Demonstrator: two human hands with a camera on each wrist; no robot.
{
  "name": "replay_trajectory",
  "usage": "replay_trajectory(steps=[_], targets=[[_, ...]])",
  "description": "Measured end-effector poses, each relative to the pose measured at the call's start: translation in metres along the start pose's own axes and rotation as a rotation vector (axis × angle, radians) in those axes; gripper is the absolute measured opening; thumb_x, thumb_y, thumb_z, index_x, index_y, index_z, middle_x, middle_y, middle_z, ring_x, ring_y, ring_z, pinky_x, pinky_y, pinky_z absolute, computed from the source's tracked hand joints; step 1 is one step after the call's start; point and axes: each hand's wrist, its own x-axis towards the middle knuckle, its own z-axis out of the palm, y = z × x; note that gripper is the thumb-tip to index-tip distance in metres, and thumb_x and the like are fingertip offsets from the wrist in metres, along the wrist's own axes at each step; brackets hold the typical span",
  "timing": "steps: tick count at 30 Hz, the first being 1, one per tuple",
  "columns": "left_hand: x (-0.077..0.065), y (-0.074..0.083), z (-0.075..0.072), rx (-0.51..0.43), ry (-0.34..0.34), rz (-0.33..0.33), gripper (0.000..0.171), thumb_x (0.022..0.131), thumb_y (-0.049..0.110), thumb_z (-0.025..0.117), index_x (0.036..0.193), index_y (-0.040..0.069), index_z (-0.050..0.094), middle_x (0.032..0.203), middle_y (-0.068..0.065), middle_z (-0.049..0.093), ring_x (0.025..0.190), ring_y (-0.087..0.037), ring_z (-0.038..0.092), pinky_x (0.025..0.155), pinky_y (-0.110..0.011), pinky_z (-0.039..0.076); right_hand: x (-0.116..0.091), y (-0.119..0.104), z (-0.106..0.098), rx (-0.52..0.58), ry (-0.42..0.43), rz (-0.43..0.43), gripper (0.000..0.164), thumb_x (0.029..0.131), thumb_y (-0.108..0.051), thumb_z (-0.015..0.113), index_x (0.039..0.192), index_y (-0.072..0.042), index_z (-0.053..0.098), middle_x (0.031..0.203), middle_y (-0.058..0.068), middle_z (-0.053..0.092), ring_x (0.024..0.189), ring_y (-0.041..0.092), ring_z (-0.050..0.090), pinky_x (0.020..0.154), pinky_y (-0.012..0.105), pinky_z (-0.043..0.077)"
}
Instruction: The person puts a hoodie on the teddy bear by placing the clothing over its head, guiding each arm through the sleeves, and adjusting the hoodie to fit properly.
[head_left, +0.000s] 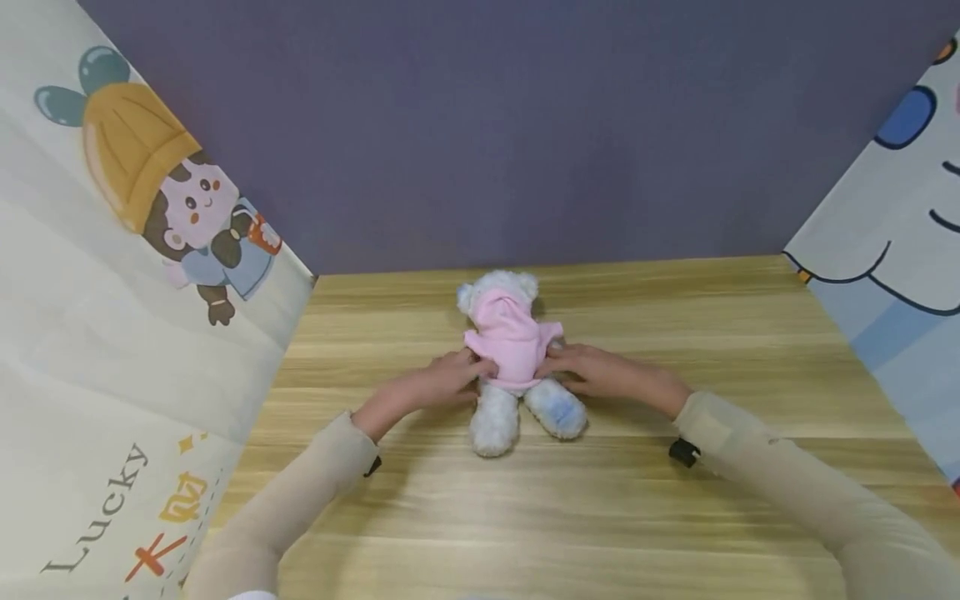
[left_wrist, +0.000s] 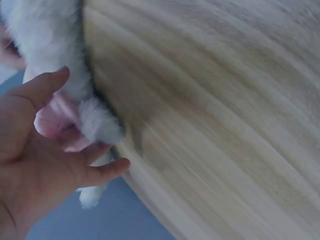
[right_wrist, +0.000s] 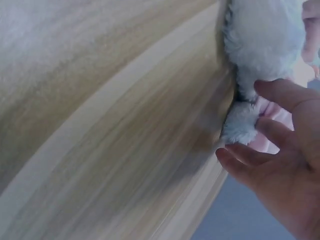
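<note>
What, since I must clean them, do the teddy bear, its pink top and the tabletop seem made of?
Teddy bear: plush, probably synthetic; fluffy tufts. Pink top: matte fabric, fibre unclear; creased. Tabletop: wood or wood-look laminate; long grain streaks, slight sheen.

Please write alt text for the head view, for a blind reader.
A person's left hand and right hand touch opposite sides of a pink-clothed plush bear lying on a wood-grain table. Behind is a plain purple-grey panel.

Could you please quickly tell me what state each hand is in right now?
Left hand: open, touching the pink-clad teddy bear.
Right hand: open, touching the bear's opposite side.
</note>
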Motion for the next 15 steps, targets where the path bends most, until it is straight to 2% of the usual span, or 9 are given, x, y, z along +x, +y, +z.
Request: replay_trajectory(steps=[3,5,7,9,11,13,15], targets=[[-0.007,-0.002,-0.004,0.071,-0.029,0.027,0.032,0.098,0.015,0.067,0.127,0.02,0.052,0.114,-0.015,0.049,0.093,-0.028,0.05,0.074,-0.041,0.047,0.001,-0.011,0.002,-0.048,-0.009,0.024,0.042,0.092,0.003,0.07,0.132,-0.011,0.068,0.146,0.028,0.05,0.131,0.047,0.051,0.105,0.057,0.045],[-0.013,-0.005,-0.008,0.048,-0.049,0.02,0.034,0.098,0.017,0.067,0.129,0.023,0.055,0.117,-0.014,0.051,0.099,-0.028,0.05,0.079,-0.044,0.046,0.0,-0.018,0.003,-0.033,-0.017,0.066,0.043,0.092,0.002,0.07,0.133,-0.013,0.068,0.148,0.03,0.045,0.134,0.048,0.047,0.107,0.058,0.043],[-0.021,-0.009,-0.013,-0.012,-0.043,0.017,0.033,0.099,0.017,0.067,0.131,0.023,0.06,0.123,-0.013,0.056,0.108,-0.028,0.054,0.09,-0.047,0.046,0.001,-0.024,0.004,-0.017,0.014,0.095,0.043,0.092,0.002,0.071,0.131,-0.014,0.07,0.148,0.029,0.046,0.134,0.047,0.047,0.107,0.057,0.043],[-0.029,-0.012,-0.018,-0.095,0.018,-0.001,0.028,0.1,0.015,0.064,0.129,0.017,0.065,0.127,-0.011,0.061,0.116,-0.028,0.057,0.1,-0.049,0.046,0.002,-0.03,0.006,-0.024,0.101,0.126,0.039,0.091,0.003,0.07,0.127,-0.013,0.072,0.143,0.026,0.054,0.129,0.043,0.054,0.104,0.056,0.047],[-0.036,-0.014,-0.021,-0.183,0.116,-0.055,0.024,0.101,0.012,0.063,0.124,0.01,0.068,0.126,-0.01,0.066,0.119,-0.028,0.061,0.106,-0.047,0.046,0.004,-0.036,0.008,-0.042,0.223,0.173,0.034,0.091,0.004,0.069,0.122,-0.009,0.073,0.135,0.021,0.063,0.122,0.039,0.06,0.099,0.054,0.05],[-0.042,-0.014,-0.022,-0.272,0.228,-0.128,0.025,0.101,0.012,0.063,0.124,0.004,0.065,0.124,-0.013,0.067,0.115,-0.032,0.063,0.102,-0.047,0.05,0.008,-0.042,0.012,-0.058,0.348,0.254,0.032,0.092,0.004,0.068,0.123,-0.005,0.07,0.128,0.019,0.067,0.108,0.037,0.066,0.091,0.051,0.055],[-0.045,-0.012,-0.021,-0.319,0.308,-0.197,0.031,0.099,0.014,0.066,0.127,0.002,0.06,0.124,-0.016,0.064,0.112,-0.034,0.063,0.097,-0.048,0.052,0.011,-0.047,0.015,-0.049,0.423,0.342,0.036,0.092,0.003,0.068,0.128,0.0,0.065,0.126,0.019,0.066,0.102,0.036,0.067,0.086,0.049,0.057]])
